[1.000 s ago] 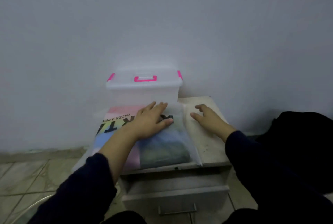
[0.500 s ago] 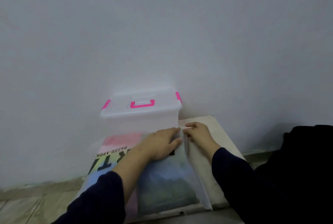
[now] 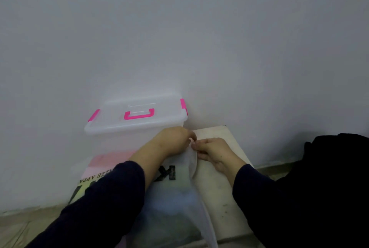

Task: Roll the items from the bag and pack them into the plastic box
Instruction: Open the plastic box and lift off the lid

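Head view. A translucent bag [image 3: 175, 197] is lying flat on the tabletop [image 3: 225, 203], its long axis running near to far and its far end pointing toward the box [image 3: 135, 120]. Folded items in pink, yellow-green, blue and dark tones are showing through the film, along with black lettering. Both hands are meeting at the bag's far right corner. The left hand [image 3: 171, 141] is curling its fingers over the far edge and pinching the film; the right hand [image 3: 213, 151] is pinching the same edge just beside it, fingertips of the two hands almost touching. Below the hands the right edge of the bag is lifting slightly off the tabletop. The box, clear with pink latches and a pink handle, is standing at the far left of the tabletop against the wall [image 3: 179, 38], lid on, its long axis running left to right. A dark cloth [image 3: 335, 168] is lying at the right. Tiled floor [image 3: 14, 227] is showing at the near left.
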